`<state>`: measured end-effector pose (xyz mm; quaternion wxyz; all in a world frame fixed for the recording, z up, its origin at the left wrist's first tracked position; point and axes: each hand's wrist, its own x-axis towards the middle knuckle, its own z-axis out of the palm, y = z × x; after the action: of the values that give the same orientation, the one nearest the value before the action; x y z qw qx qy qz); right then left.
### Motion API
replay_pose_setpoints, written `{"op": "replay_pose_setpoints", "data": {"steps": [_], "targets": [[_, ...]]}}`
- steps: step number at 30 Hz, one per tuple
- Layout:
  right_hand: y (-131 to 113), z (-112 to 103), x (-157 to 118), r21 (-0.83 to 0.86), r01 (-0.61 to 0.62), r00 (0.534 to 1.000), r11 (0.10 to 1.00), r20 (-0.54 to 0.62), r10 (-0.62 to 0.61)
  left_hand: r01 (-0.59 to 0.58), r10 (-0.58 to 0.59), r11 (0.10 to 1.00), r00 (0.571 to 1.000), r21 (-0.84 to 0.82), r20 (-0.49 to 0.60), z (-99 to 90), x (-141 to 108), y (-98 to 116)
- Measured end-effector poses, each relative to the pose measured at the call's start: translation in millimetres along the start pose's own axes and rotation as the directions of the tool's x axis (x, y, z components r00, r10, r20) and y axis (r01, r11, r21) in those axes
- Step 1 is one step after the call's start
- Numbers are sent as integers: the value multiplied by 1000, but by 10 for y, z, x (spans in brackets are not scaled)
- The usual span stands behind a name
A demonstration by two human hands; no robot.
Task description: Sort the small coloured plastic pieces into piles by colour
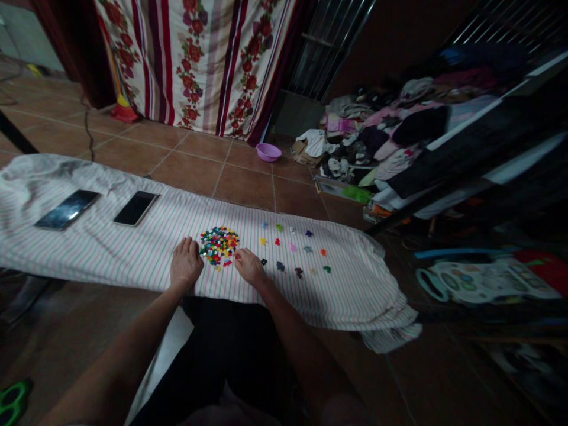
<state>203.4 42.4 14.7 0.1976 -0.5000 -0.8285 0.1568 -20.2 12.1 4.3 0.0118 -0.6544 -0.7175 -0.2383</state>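
Note:
A round pile of small multicoloured pieces lies on the striped cloth. My left hand rests on the cloth at the pile's left edge, fingers spread flat and holding nothing. At the pile's lower right edge is my right hand, its fingers curled together; whatever they hold, if anything, is too small to make out. Right of that hand, little single-colour groups sit in rows, among them a yellow group, a pink group, an orange group and a dark green group.
Two phones, one shiny and one black, lie on the cloth at the left. Beyond the cloth, a purple basin stands on the tiled floor. Clothes are heaped at the back right, and a floral curtain hangs behind.

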Motion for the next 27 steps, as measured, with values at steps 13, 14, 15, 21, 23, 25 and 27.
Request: {"op": "replay_pose_setpoints", "data": {"steps": [13, 14, 15, 21, 23, 25, 27], "targets": [[376, -276, 50, 12, -188, 960, 982, -210, 187, -3, 3, 999, 1000, -32, -2, 18, -5, -13], [432, -309, 54, 18, -211, 947, 977, -245, 209, 3, -3, 999, 1000, -38, 0, 17, -4, -11], [487, -343, 53, 21, -235, 933, 972, -277, 231, 8, -7, 999, 1000, -47, 3, 16, -3, -10], [773, -527, -11, -29, -423, 848, 906, -365, 384, 11, -12, 998, 1000, -62, -4, 25, -4, -10], [839, -560, -30, -36, -480, 819, 877, -376, 433, 10, -10, 998, 1000, -54, -10, 30, -5, -12], [894, -575, -40, -35, -527, 795, 849, -375, 477, 7, -8, 998, 1000, -58, -8, 30, -6, -13], [939, -575, -42, -40, -565, 776, 824, -364, 515, 5, -6, 998, 1000, -66, -4, 27, -7, -13]]}}
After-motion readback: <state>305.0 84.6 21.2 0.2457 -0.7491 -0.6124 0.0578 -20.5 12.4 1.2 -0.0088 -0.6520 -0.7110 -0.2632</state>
